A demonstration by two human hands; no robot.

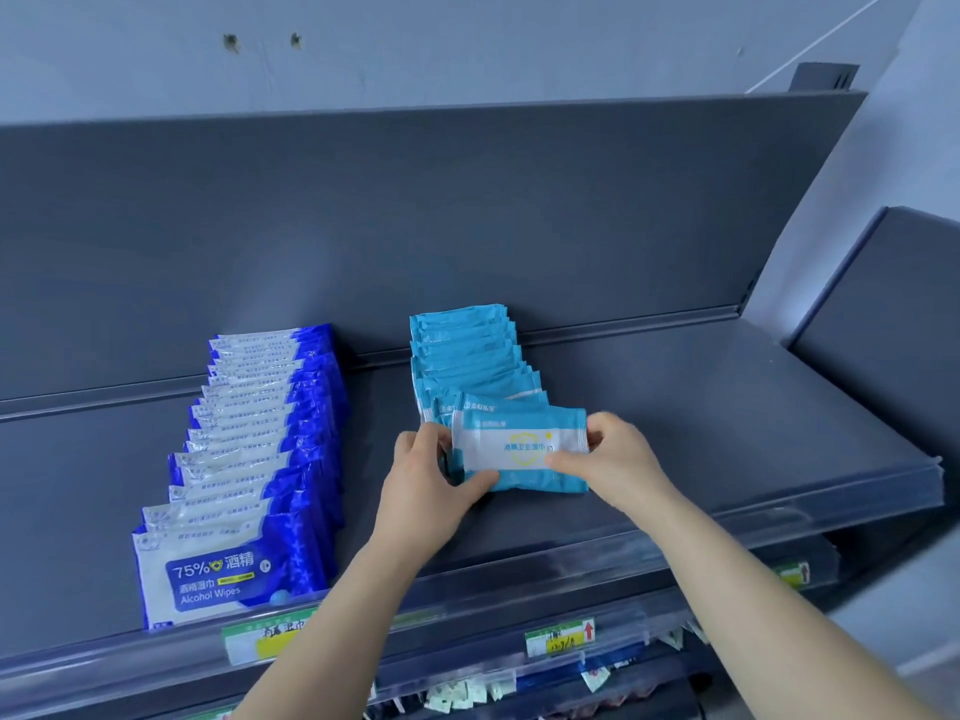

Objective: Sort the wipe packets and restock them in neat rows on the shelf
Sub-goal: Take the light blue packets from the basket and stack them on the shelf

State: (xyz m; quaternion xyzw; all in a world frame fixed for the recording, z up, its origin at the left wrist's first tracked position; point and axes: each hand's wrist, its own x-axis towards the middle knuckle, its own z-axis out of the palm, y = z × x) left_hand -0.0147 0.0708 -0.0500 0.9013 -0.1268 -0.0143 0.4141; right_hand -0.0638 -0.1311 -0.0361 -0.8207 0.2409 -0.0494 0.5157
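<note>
Looks mostly done. On the shelf, two rows standing well apart: a long row of dark blue packets on the left, reaching right up to the front lip, and a shorter row of light blue packets in the middle. Both rows tidy, each packet leaning back on the one behind. Room left in front of the light blue row, so probably a few more to add there. Lots of bare shelf on the right too. Cannot tell if more packets wait somewhere out of view.

At the near end of the light blue row, the front packet, held up with its picture side facing out, touching the packets behind it. Seems to be the one going in right now, not let go yet.

Left hand: pinches the left end, thumb on the lower front corner, fingers curled round behind. Right hand: pinches the right end, thumb on the front, fingers wrapped round the edge. Neither hand spread flat.

Under the shelf lip, price tags. Further down, small mixed packets on a lower shelf, too blurry to name.
</note>
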